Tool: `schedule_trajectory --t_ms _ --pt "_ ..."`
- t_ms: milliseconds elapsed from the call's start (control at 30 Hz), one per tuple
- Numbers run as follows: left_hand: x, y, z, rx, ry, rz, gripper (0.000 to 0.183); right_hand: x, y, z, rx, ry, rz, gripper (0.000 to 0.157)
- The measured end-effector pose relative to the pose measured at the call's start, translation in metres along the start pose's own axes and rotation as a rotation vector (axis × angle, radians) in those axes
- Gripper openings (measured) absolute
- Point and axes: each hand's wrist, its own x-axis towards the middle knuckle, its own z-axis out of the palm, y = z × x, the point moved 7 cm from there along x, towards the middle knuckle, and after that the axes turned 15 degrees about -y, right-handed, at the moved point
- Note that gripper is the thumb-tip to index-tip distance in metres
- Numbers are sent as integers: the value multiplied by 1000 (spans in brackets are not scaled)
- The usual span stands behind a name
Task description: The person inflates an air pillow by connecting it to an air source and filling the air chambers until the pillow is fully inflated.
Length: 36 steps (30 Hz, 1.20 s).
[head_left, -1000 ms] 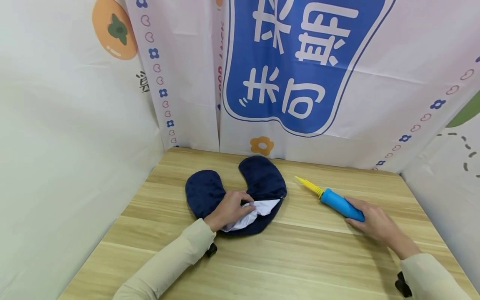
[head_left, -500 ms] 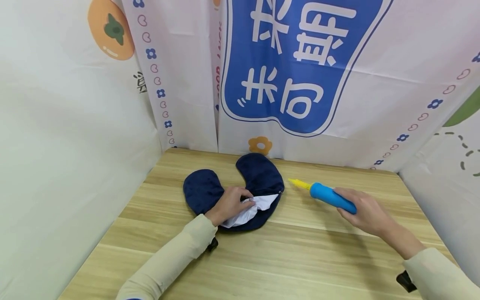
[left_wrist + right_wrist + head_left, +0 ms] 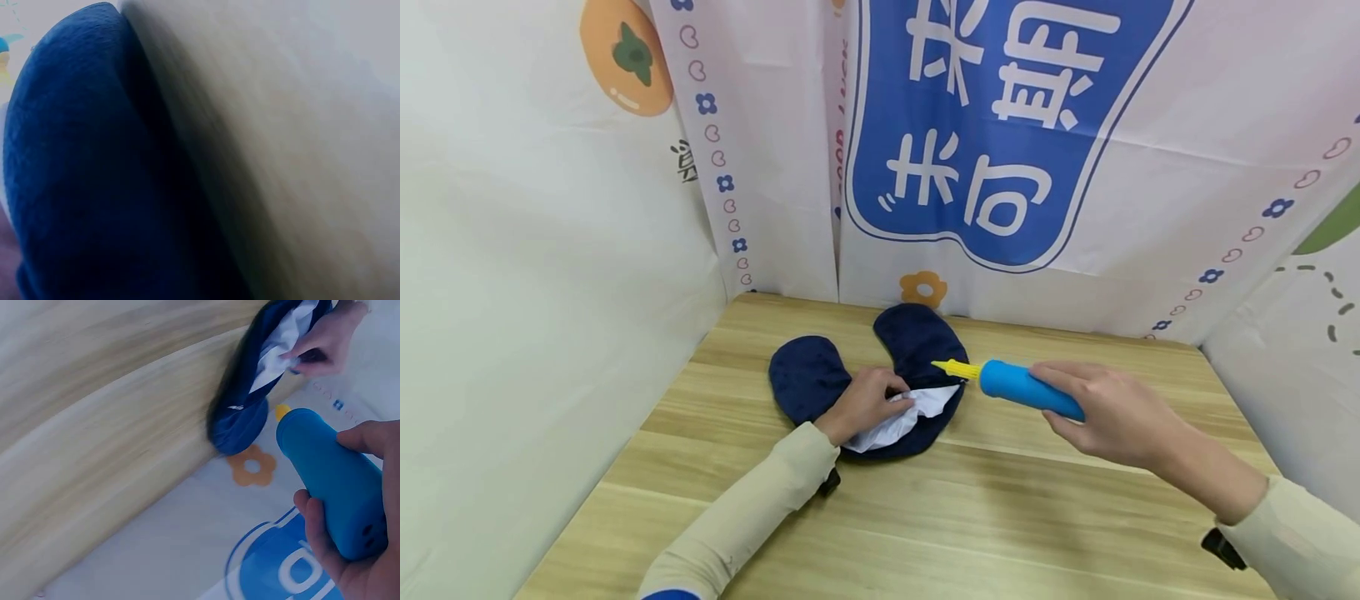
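A navy U-shaped neck pillow (image 3: 808, 375) lies on the table, its cover unzipped along the near curve. White inner liner (image 3: 891, 429) shows through the opening. My left hand (image 3: 861, 404) rests over the pillow and pinches the liner between thumb and finger, as the right wrist view also shows. My right hand (image 3: 1112, 417) grips a blue hand pump (image 3: 1022, 387) with a yellow nozzle, held above the table. The nozzle points left, over the pillow's right side in the head view. In the left wrist view the navy cover (image 3: 81, 156) hides the left fingers.
The wooden table (image 3: 925, 533) runs back to a printed white cloth (image 3: 790, 192) hanging behind it. White cloth walls (image 3: 550, 250) close off both sides.
My right hand has lifted the pump and carried it left, so its nozzle has come from beside the pillow to over it. My left hand keeps its pinch at nearly the same place.
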Motion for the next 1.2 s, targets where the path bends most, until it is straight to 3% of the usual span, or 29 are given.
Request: schedule_trajectory --t_ms 400,633,1200 --pt "2 1 1 -29 0 -32 14 3 -32 -16 13 -44 -53 53" --pt "2 -2 1 -29 0 -38 14 0 -38 -16 38 -74 -36 53" --pt "3 0 1 -7 -11 -73 13 -5 -44 -8 36 -57 -46 54"
